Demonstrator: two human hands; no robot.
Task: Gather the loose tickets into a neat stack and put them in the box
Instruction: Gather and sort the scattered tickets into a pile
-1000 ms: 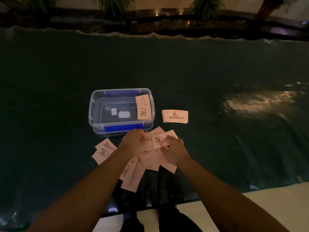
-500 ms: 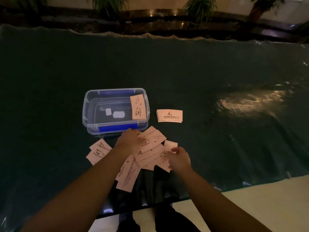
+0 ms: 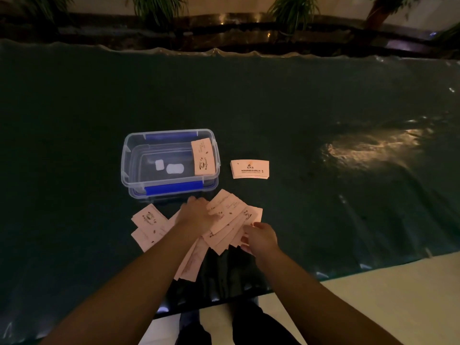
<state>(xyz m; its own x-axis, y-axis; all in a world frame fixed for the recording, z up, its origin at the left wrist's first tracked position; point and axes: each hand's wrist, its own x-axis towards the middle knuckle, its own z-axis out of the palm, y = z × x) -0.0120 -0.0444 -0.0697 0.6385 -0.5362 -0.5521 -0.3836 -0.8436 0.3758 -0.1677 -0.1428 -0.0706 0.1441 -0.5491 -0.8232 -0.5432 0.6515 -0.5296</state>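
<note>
The loose tickets [image 3: 225, 221] lie fanned and overlapping on the dark table cover [image 3: 298, 108], just in front of the clear plastic box [image 3: 129, 160], with a couple more strayed off to the left [image 3: 149, 217]. One ticket [image 3: 202, 156] already leans inside the box against its right wall, and a squared-up small pile [image 3: 249, 169] sits on the cover just to the right of the box. So the gathering step looks to be in hand, and only begun: nothing in the fan is squared yet.

The left hand [image 3: 196, 216] rests flat on the middle of the fan, palm down, fingers loosely spread and pressing on the paper rather than gripping any of it. The right hand [image 3: 261, 237] is at the fan's near right edge, fingers curled partway; its fingertips [image 3: 249, 229] touch the outer tickets, though whether one is pinched between them I cannot tell in this dim light.

Next, I'd judge, both hands need to sweep inward, pull the left strays in, and tap the edges even before lifting
</note>
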